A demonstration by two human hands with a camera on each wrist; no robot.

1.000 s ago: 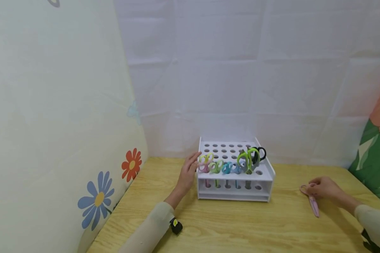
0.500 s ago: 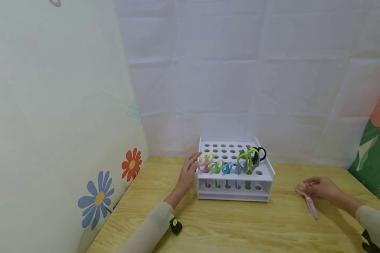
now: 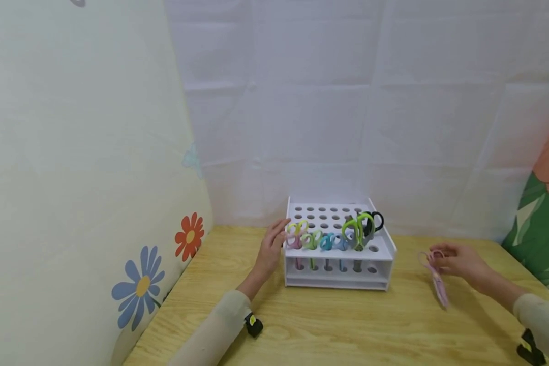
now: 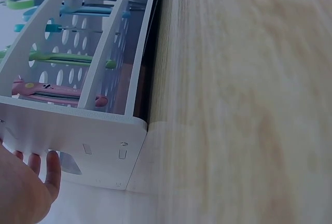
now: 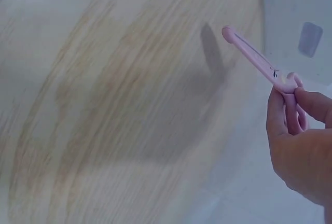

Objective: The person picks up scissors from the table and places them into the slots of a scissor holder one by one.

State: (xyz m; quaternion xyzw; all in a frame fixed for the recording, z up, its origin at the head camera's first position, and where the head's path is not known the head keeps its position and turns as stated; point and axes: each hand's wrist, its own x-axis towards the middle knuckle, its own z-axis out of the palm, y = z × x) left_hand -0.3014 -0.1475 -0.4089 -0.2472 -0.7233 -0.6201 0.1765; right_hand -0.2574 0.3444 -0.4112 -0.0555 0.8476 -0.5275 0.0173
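Note:
My right hand (image 3: 459, 265) pinches a pair of pink scissors (image 3: 439, 288) by the handles, to the right of the white rack (image 3: 336, 282). In the right wrist view the thumb and fingers (image 5: 278, 111) close on the loops, while the blades slant away over the table, throwing a shadow. My left hand (image 3: 270, 250) rests against the rack's left side with its fingers extended. Several scissors stand upright in the rack's front row, among them pink ones (image 4: 59, 93), light green ones (image 4: 67, 58), and large lime-handled ones (image 3: 359, 231).
The rack has rows of round holes, and a front-row hole (image 3: 373, 248) at the right end shows no scissors. Black-handled scissors (image 3: 377, 221) stand behind the lime ones. A white cloth (image 3: 311, 101) hangs behind the wooden table (image 3: 347, 325), with flowered cloths at both sides.
My right hand has lifted the pink scissors and moved them left, toward the rack. The left hand has stayed at the rack's side.

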